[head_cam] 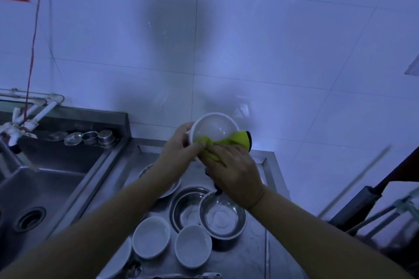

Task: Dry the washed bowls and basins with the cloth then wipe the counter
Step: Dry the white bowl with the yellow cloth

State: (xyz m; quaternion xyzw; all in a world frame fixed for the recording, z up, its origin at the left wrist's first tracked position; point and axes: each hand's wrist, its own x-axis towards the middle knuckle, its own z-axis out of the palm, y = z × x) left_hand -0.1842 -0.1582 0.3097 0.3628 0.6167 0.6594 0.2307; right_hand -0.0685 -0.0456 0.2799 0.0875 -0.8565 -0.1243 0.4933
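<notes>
held bowl: round white ceramic bowl [213, 128], centre of the frame, lifted above the table, tilted so its inside faces the camera.
cloth: yellow-green cloth with a black edge [235, 139], draped over the bowl's lower rim, sticking out to the right, a bunched part below the rim.
left hand [181, 142]: grips the bowl's left rim, fingers curled round the edge, thumb tip on the cloth.
right hand [235, 170]: presses the cloth against the bowl's lower side, fingers laid over the fabric; how far they curl round it, cannot tell.
hands together: touching at the cloth, just below the bowl.
table: steel table [256, 251], lower centre of the frame, carries the remaining dishes.
steel basins: two round steel basins, one [222, 215] overlapping the other [188, 206], under the right wrist.
small bowls: two small white bowls [151, 236] and [193, 246], side by side, lower centre, just in front of the basins.
plates: white plate [118, 260] at the lower edge, partly under the left small bowl; another shallow steel dish [171, 188] mostly hidden behind the left forearm.
sink: steel sink [52, 179], left of the frame, beside the table, drain hole at lower left.
sink ledge: steel strainer pieces [90, 137] in a row at the back.
wall: white tiled wall [249, 52], fills the upper frame.
</notes>
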